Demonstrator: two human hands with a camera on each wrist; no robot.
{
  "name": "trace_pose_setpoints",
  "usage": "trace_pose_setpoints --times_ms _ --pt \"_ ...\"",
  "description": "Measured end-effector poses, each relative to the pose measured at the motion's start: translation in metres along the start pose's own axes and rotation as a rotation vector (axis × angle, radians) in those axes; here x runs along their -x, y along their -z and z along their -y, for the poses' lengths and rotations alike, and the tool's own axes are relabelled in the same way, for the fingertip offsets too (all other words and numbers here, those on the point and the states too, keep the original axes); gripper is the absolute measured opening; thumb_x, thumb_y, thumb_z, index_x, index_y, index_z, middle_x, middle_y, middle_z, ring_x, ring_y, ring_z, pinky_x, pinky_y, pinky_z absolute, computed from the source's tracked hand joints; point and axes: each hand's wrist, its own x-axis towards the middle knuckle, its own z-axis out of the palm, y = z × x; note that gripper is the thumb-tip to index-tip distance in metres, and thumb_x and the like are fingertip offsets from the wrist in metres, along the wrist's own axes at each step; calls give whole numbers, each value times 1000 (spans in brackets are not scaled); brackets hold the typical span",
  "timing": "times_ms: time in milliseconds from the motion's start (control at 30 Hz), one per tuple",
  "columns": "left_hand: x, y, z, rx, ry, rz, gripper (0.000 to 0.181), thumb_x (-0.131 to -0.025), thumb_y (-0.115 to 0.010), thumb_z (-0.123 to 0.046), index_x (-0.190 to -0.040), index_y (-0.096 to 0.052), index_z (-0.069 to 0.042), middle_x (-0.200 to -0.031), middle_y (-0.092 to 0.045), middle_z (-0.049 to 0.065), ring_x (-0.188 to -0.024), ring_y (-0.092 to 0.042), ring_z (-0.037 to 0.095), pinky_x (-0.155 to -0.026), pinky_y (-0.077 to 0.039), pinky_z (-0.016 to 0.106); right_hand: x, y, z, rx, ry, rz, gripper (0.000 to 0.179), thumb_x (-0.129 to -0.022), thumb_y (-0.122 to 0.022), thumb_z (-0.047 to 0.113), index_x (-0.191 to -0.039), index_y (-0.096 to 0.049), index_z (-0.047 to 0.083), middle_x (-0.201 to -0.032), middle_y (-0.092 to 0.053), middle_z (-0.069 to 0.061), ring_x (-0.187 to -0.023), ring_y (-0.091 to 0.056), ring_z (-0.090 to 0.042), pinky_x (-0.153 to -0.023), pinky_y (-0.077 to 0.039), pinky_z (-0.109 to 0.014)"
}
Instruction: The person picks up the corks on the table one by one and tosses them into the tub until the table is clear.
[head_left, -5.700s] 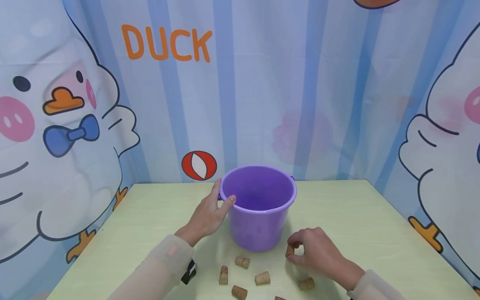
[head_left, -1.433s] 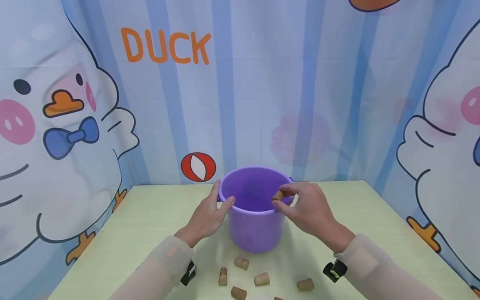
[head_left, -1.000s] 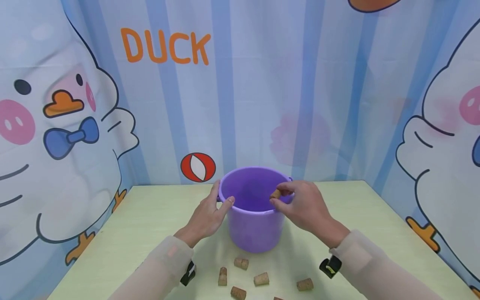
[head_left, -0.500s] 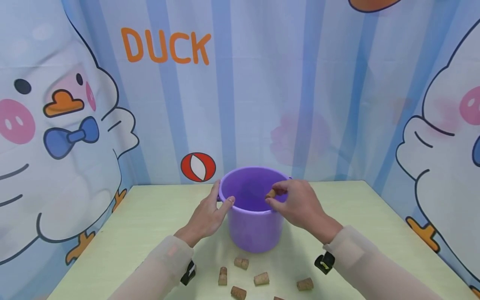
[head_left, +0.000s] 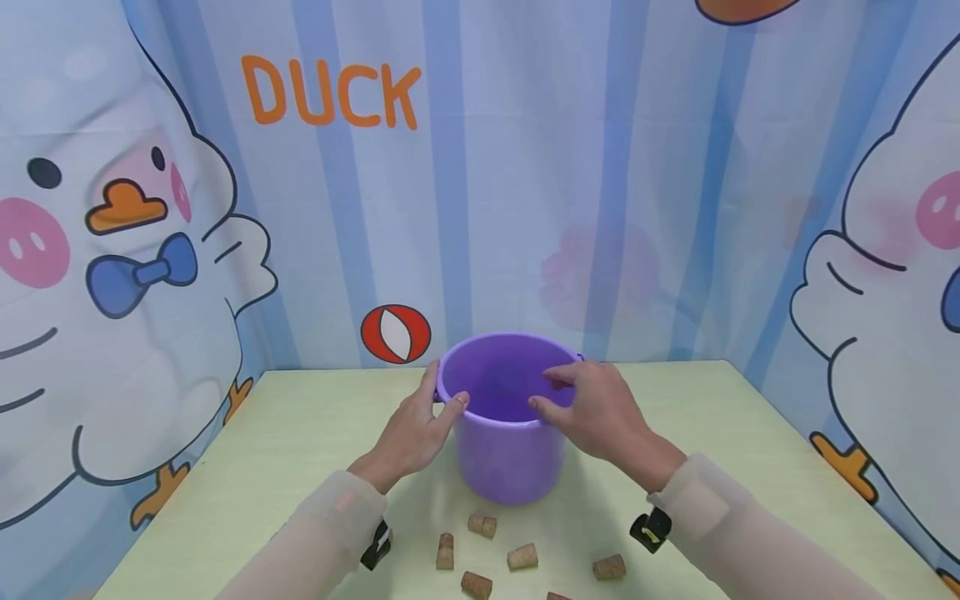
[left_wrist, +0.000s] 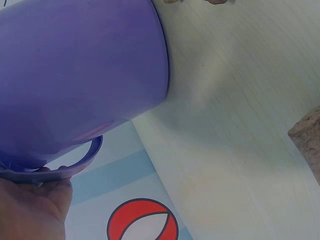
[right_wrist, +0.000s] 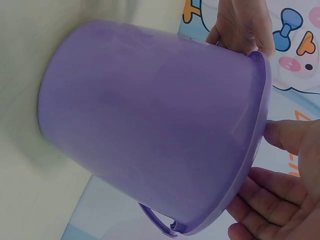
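Observation:
A purple plastic bucket (head_left: 510, 462) stands upright on the pale table. My left hand (head_left: 408, 437) grips its left rim, thumb over the edge and fingers around the outside beside the handle (left_wrist: 85, 160). At the right side of the mouth, my right hand (head_left: 600, 412) hovers with thumb and forefinger apart and nothing between them. The right wrist view shows the right fingers (right_wrist: 272, 200) spread at the rim. In the head view no cork shows inside the bucket; its bottom is hidden.
Several wine corks lie on the table before the bucket, among them a pale cork (head_left: 522, 557), a darker cork (head_left: 477, 585) and one to the right, a brown cork (head_left: 609, 567). A duck-print curtain (head_left: 510, 183) hangs behind the table (head_left: 675, 467).
My right hand carried a cork from the table up over the bucket's rim, then parted its fingers; the cork is now out of sight. My left hand has kept its hold on the rim.

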Motion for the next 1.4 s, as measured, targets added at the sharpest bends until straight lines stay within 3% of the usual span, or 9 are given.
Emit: trace_pose_setpoints --times_ms 333,667,1133,1400 --pt "1 -1 0 4 -3 0 81 -105 -49 -48 -165 -11 -9 -154 -49 15 -139 -50 32 -109 -42 60 7 4 -2 3 57 -98 34 -88 -82 25 -112 -78 3 -102 -76 -9 -96 -70 -27 -82 -56 -46" --pt "1 0 -1 7 14 3 80 -106 -49 -46 -165 -10 -9 -156 -46 15 -140 -48 33 -110 -41 60 14 5 -5 -1 94 -125 34 -86 -83 25 -111 -78 2 -97 -76 -5 -90 -68 -24 -76 -52 -41" --pt "1 -1 -1 6 9 3 79 -106 -49 -46 -165 -11 -10 -156 -47 14 -140 -48 33 -109 -42 61 28 8 -7 20 122 -159 31 -86 -83 26 -108 -79 4 -95 -77 -1 -97 -68 -27 -90 -51 -50" --pt "0 -1 1 7 -5 0 78 -106 -49 -46 -165 -12 -11 -155 -48 14 -139 -49 32 -108 -43 60 35 11 -9 30 101 -168 30 -86 -83 28 -107 -79 6 -96 -77 -1 -98 -68 -26 -88 -52 -49"
